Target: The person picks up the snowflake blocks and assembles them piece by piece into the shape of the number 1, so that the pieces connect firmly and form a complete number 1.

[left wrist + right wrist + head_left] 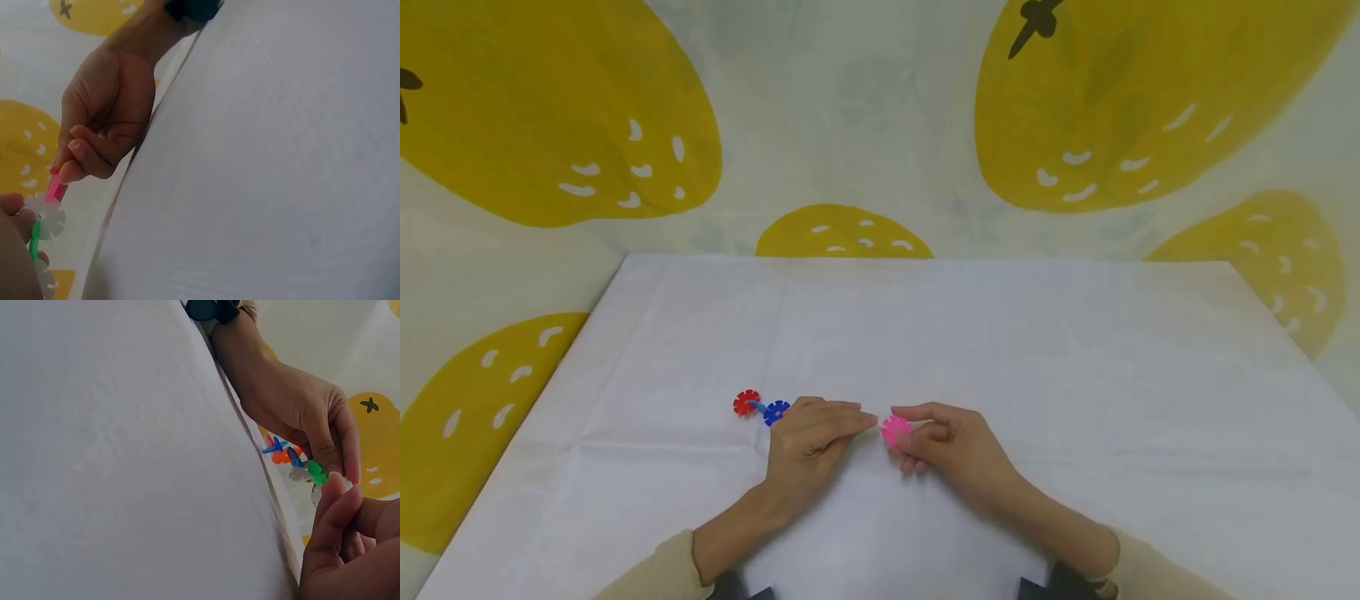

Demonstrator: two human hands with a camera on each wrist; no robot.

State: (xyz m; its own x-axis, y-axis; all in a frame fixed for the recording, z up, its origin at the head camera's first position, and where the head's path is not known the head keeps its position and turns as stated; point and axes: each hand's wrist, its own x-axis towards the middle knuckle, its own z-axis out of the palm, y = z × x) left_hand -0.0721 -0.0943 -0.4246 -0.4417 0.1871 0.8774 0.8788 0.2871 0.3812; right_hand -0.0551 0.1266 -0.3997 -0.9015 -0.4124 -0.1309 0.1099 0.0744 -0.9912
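My left hand (811, 437) pinches a white snowflake disc (51, 220) at the end of a chain of interlocking plastic discs. A red disc (747, 402) and a blue disc (777, 412) of that chain stick out left of the hand. A green disc (35, 239) sits beside the white one, and an orange disc (286, 455) shows farther along in the right wrist view. Between thumb and index finger, my right hand (958, 450) holds a pink disc (895, 431). In the left wrist view, the pink disc stands edge-on right at the white disc's rim. Fingers hide part of the chain.
Both hands are over a table with a white cover (1075, 350), lightly creased. Behind it hangs a pale cloth (850, 125) printed with large yellow fruit. Dark wrist bands (197, 7) sit at the sleeve cuffs.
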